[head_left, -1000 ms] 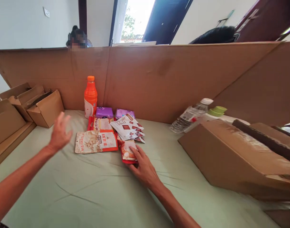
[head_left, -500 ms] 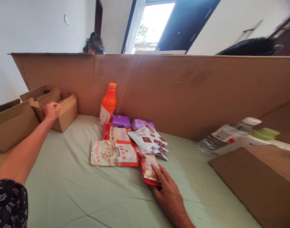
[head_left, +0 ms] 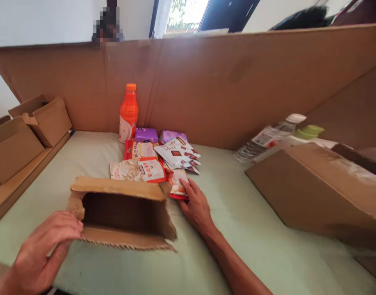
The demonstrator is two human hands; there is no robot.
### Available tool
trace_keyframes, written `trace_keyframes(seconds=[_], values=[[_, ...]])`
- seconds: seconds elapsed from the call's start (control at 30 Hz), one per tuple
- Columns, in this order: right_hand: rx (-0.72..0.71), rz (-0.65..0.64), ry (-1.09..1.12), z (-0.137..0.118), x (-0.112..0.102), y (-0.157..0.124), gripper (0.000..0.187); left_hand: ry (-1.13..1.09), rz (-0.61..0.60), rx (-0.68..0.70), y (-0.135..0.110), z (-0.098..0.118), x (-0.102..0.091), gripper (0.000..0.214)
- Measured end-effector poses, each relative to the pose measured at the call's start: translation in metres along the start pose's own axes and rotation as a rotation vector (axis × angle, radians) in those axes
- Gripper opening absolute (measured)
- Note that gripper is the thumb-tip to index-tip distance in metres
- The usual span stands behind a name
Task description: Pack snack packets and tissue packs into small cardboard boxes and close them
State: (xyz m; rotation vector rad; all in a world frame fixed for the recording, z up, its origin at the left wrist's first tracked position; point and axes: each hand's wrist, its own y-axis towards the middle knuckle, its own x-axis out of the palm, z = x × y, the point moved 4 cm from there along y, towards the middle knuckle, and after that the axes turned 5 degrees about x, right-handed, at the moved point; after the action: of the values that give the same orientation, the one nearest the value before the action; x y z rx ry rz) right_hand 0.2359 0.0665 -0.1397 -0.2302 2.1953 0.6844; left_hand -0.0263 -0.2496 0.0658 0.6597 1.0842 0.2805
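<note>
My left hand [head_left: 48, 246] pinches the left edge of a small cardboard box [head_left: 117, 187], whose open side faces me and shows a dark inside. Just right of the box, my right hand [head_left: 197, 207] grips a red-and-white snack packet [head_left: 176, 183], thumb underneath and fingers on top. Behind the box lies a squirrel-print snack bag [head_left: 126, 170], partly hidden by its upper flap. Another red snack bag [head_left: 141, 150] and several white sachets with brown diamonds [head_left: 177, 153] lie beyond. Two purple packs [head_left: 146, 134] rest near an upright orange bottle [head_left: 128, 114].
A tall cardboard panel [head_left: 200, 90] closes off the back. Other open cardboard boxes [head_left: 54, 121] stand at left. On the right are a large carton [head_left: 286, 188], a tilted clear plastic bottle [head_left: 261, 141] and a green item [head_left: 309, 132]. A person [head_left: 106, 28] is beyond the panel.
My left hand has brought the small box from the back left to just in front of the snack bags. The right hand keeps hold of the packet. The view has tipped downward.
</note>
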Motion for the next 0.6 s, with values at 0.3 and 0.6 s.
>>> trace_keyframes(seconds=[0.3, 0.6], values=[[0.105, -0.138, 0.083, 0.005, -0.017, 0.003, 0.066, -0.168, -0.122, 0.076, 0.001, 0.027, 0.037, 0.036], [0.130, -0.229, 0.590, -0.049, -0.092, -0.024, 0.049, -0.088, -0.051, 0.129, 0.036, 0.019, 0.040, 0.034]])
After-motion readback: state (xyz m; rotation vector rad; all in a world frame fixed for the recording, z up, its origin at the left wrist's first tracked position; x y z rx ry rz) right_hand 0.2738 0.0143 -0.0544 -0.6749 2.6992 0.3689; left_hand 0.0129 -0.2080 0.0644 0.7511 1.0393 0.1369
